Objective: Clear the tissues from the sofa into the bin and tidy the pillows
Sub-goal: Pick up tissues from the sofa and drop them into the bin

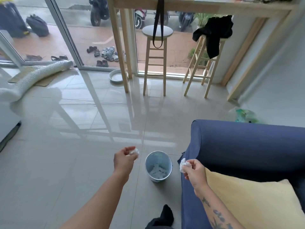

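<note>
Pinching a crumpled tissue [135, 152] in the fingertips of the left hand [124, 160], raised over the tiled floor [66, 162] just left of the bin [170, 162]. Gripping a second tissue [182, 165] in the curled fingers of the right hand [196, 173], just right of the bin and in front of the blue sofa [247, 142] at its front corner. Hands apart, bin between them, each closed round its own wad. Standing upright on the floor just beside the sofa's arm: the bin, with more white binned tissues [156, 171] lying at its bottom. Lying on the sofa seat beside the right forearm: a yellow pillow [250, 200]. Farther off, by the glass doors: a wooden stool [155, 63] under the tall wooden desk [198, 7], and a second stool [203, 68] near the desk's right end, draped with a black garment [214, 32]. Toward the floor's left edge: a white ribbed hose [33, 76].
</note>
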